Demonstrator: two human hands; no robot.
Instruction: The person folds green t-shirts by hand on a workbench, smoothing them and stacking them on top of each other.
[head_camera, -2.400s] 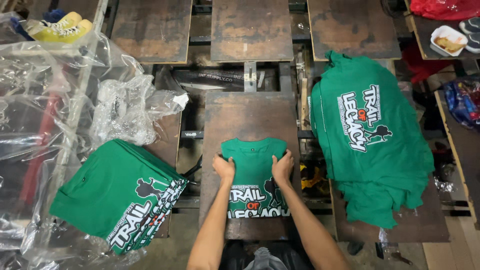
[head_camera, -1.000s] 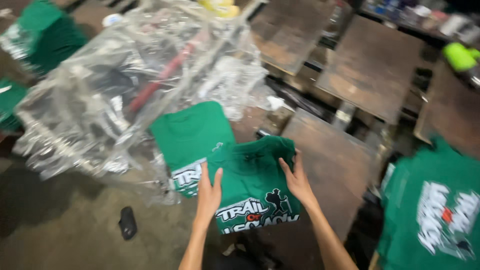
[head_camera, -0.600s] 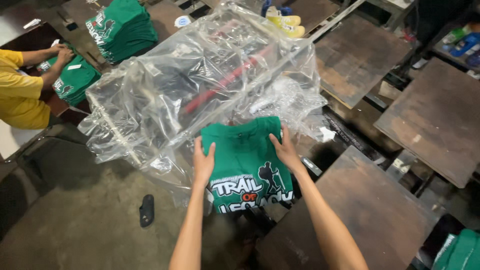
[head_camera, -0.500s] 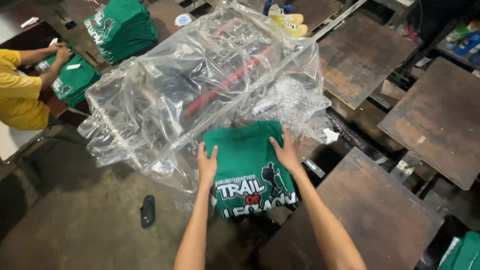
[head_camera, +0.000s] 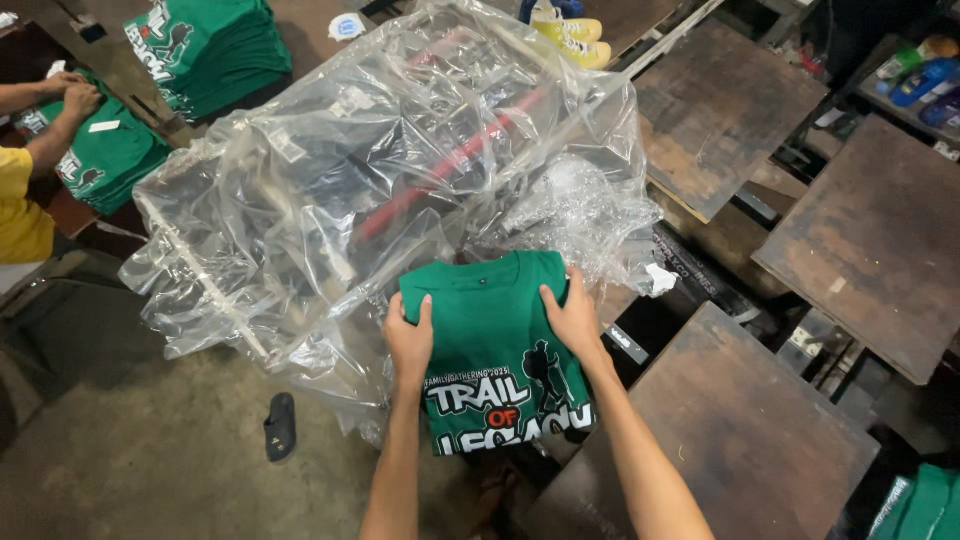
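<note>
Holding a folded green shirt (head_camera: 497, 350) flat, both hands grip its side edges. The left hand (head_camera: 410, 340) is curled over the left edge, fingers on top. The right hand (head_camera: 573, 318) is curled over the right edge near the collar, fingers spread on the cloth. The shirt sits just below the middle of the view, with a white and dark print facing up.

At 12 o'clock from the shirt, its collar edge touches a big heap of clear plastic sheet (head_camera: 380, 190), which covers a red bar (head_camera: 450, 165). At 3 o'clock a dark gap opens, and past it at 4 o'clock lies a brown board (head_camera: 740, 430), close to the right arm. More brown boards (head_camera: 720, 110) sit at 1 and 2 o'clock, well apart from the hands. At 8 o'clock there is bare grey floor (head_camera: 130, 450) with open room, and a black sandal (head_camera: 281, 426) lies there. Far off at 10 o'clock a stack of green shirts (head_camera: 215, 50) stands, and another person's hands (head_camera: 70, 95) rest on a second green pile (head_camera: 105, 165). Yellow shoes (head_camera: 570, 28) sit at the top edge.
</note>
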